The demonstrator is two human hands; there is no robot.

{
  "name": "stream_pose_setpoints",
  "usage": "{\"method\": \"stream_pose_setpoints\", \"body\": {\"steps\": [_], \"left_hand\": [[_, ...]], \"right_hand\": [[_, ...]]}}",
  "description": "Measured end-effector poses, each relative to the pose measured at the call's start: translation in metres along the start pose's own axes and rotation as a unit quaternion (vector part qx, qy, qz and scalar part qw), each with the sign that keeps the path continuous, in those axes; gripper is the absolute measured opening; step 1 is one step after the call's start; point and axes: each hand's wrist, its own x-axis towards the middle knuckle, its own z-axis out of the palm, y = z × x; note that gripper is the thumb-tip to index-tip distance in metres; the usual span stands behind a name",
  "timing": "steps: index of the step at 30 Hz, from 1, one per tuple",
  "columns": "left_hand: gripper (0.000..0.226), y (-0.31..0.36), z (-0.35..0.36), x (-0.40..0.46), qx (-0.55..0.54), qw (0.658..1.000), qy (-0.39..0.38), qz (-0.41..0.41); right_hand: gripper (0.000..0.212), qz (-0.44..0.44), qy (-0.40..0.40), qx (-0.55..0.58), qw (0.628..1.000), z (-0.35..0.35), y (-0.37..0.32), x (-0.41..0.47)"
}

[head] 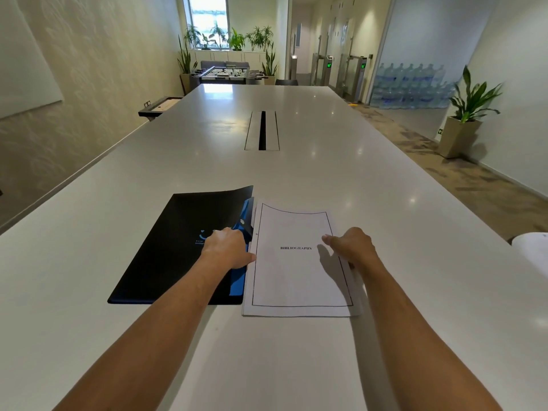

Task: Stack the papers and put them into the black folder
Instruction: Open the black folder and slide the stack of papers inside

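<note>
Observing from the head view, we find the step in hand to be sliding the stacked white printed sheets (299,268) into the flat black card folder with blue inner lining (178,247); both lie on the long white worktop (296,170), the stack just right of the folder, its left edge touching or slightly overlapping the blue lining.

The left hand (228,247) rests on the folder at its right edge, fingers curled, thumb reaching to the papers' margin; whether it pinches the cover we cannot tell; the right hand (353,247) grips the stack's right edge, fingers loosely bent over it.

To do this well, we judge the cover should be lifted clear first; the stack then moved leftward as one block, edges kept square, so no sheet catches on the blue flap.

The top sheet bears a thin black border and the word BIBLIOGRAPHY at centre; lower sheets show slightly offset along the bottom and right edges; the stack is not fully squared; the folder's far corner curls upward.
</note>
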Motion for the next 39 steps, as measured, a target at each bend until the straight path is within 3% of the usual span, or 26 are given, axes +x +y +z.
{"method": "stream_pose_setpoints", "body": {"steps": [5,10,16,22,26,31,35,39], "left_hand": [[0.048,0.001,0.000,-0.001,0.007,1.000,0.000,-0.004],[0.051,0.000,-0.001,0.000,0.003,1.000,-0.005,-0.002],[0.048,-0.001,0.000,0.000,0.000,1.000,-0.002,-0.001],[0.046,-0.002,0.000,0.001,-0.005,1.000,-0.003,0.002],[0.044,-0.002,0.000,-0.001,-0.010,1.000,0.000,0.001],[0.046,-0.003,0.000,-0.001,-0.010,1.000,-0.003,0.002],[0.048,-0.004,0.002,0.000,-0.009,1.000,0.011,-0.001],[0.049,-0.005,0.003,-0.001,-0.018,1.000,0.017,-0.003]], "right_hand": [[0.048,0.019,-0.024,0.074,0.997,-0.003,0.004,0.003],[0.059,0.017,0.029,-0.073,0.997,0.018,-0.009,0.001],[0.065,0.003,0.043,-0.128,0.991,0.032,-0.019,-0.003],[0.072,0.006,0.032,-0.075,0.997,0.026,-0.022,0.004],[0.076,0.034,0.009,0.030,0.999,0.027,-0.015,0.008],[0.059,0.038,-0.004,0.119,0.992,0.016,-0.006,0.013],[0.033,0.017,-0.081,0.154,0.985,0.006,0.001,0.010],[0.035,0.023,-0.137,0.163,0.977,0.004,0.008,0.005]]}}
